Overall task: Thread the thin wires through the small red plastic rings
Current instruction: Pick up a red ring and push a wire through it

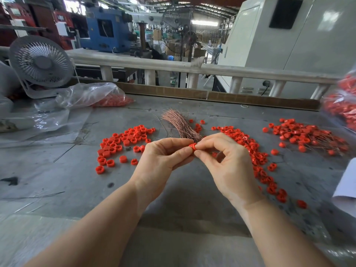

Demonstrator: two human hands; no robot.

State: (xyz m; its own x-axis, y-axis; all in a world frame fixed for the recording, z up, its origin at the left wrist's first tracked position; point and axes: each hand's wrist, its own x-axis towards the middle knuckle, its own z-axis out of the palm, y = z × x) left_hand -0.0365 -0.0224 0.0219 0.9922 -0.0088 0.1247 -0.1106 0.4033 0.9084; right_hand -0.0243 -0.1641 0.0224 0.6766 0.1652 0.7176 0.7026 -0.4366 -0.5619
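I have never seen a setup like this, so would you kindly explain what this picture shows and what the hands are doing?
There is no machine here: a person wears a camera on the head, looking down at their own hands over a grey table. The left hand and right hand together pinch one red ring. Behind them lies a bundle of thin coppery wires. Loose red rings lie scattered to the left, more to the right, and rings with wires in them lie far right. A small fan and a plastic bag sit at the back left.
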